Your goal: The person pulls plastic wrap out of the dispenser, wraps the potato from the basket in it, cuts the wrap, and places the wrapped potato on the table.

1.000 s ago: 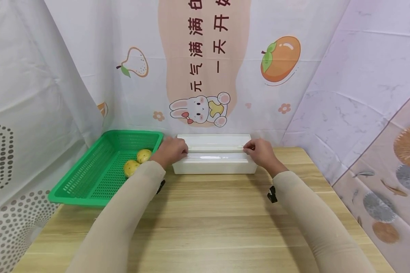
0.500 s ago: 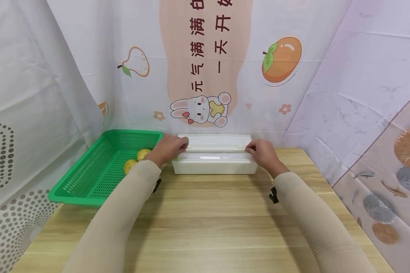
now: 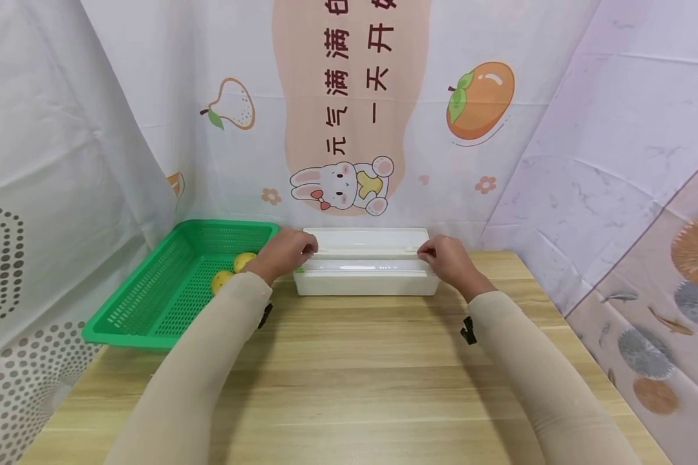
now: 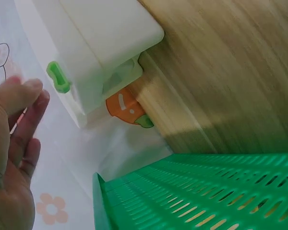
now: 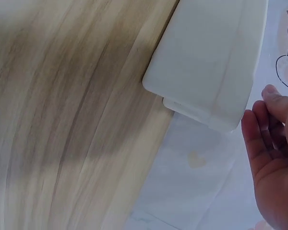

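Note:
A long white cling film dispenser stands at the back of the table, its lid raised and a shiny clear roll showing inside. At its left end my left hand pinches with thumb and fingertips; my right hand pinches likewise at the right end. Between them the cling film is so clear that its edge barely shows. In the left wrist view, the left hand's fingertips are beside a green slider on the dispenser. The right wrist view has my right hand close to the dispenser's end.
A green perforated basket with yellow potatoes stands on the left, close by my left forearm. The wooden table extends toward me. Right behind the dispenser hangs a printed cloth.
My left hand has shifted slightly left and away from me, uncovering the green slider at the dispenser's left end. The right hand has moved slightly right, and the dispenser stays in place.

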Demonstrator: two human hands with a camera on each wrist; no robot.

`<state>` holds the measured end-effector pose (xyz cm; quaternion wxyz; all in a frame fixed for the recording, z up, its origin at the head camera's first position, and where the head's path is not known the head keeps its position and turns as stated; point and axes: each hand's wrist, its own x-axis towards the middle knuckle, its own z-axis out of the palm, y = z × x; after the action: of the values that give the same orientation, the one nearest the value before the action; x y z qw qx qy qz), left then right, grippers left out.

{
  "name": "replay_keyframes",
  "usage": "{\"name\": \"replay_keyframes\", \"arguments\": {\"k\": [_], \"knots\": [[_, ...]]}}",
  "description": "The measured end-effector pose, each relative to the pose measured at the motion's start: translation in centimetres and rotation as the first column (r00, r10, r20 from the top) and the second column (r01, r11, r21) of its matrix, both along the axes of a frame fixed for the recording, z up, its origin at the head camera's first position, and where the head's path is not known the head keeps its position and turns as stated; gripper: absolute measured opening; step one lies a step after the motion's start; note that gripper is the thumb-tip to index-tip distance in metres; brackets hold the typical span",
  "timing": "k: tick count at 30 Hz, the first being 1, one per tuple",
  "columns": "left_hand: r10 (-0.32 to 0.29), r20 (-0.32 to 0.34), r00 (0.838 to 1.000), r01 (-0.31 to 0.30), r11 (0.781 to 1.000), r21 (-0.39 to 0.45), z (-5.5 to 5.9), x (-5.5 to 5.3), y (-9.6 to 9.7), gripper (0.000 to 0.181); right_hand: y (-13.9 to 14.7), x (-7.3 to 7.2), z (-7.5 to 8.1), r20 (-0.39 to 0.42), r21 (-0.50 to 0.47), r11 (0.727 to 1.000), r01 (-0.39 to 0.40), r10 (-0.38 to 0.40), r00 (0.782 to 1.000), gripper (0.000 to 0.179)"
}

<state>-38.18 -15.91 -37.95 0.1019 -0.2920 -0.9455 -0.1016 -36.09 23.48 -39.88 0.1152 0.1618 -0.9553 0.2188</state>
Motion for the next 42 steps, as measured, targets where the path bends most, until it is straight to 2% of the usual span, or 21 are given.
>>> {"name": "replay_keyframes", "arguments": {"k": [5,9,13,18,25,28,36,42], "knots": [[0.066,-0.024,0.998,-0.066,0.998,0.01,0.0,0.2,0.1,0.012,0.2,0.0,0.0,0.029,-0.005,1.0,-0.018,0.018,0.999,0.01],[0.135,-0.05,0.99,-0.137,0.99,-0.026,0.1,0.6,0.2,0.012,0.4,0.0,-0.1,0.005,-0.005,1.0,0.006,-0.006,1.0,0.011],[0.229,-0.062,0.972,-0.23,0.973,-0.017,0.1,0.7,0.1,0.015,0.4,0.1,-0.2,-0.03,0.001,0.999,0.046,-0.046,0.999,0.015],[0.327,-0.028,0.945,-0.327,0.945,0.024,0.2,0.7,0.0,0.019,0.5,0.3,-0.1,-0.056,-0.011,0.996,0.083,-0.084,0.995,0.019],[0.345,0.092,0.934,-0.356,0.92,0.162,0.5,0.9,0.0,0.016,0.5,0.6,0.0,-0.133,-0.056,0.993,0.099,-0.106,0.985,0.018],[0.348,0.121,0.93,-0.366,0.907,0.209,0.5,1.1,-0.1,0.018,0.6,0.7,0.0,-0.151,-0.075,0.993,0.094,-0.105,0.983,0.018],[0.355,0.095,0.93,-0.367,0.891,0.268,0.7,1.9,-0.8,0.02,0.5,0.8,0.5,-0.142,-0.126,0.986,0.106,-0.124,0.982,0.02],[0.356,0.045,0.933,-0.355,0.895,0.269,1.5,1.9,-0.4,0.021,0.8,0.9,1.2,-0.17,-0.137,0.98,0.148,-0.17,0.971,0.02]]}}
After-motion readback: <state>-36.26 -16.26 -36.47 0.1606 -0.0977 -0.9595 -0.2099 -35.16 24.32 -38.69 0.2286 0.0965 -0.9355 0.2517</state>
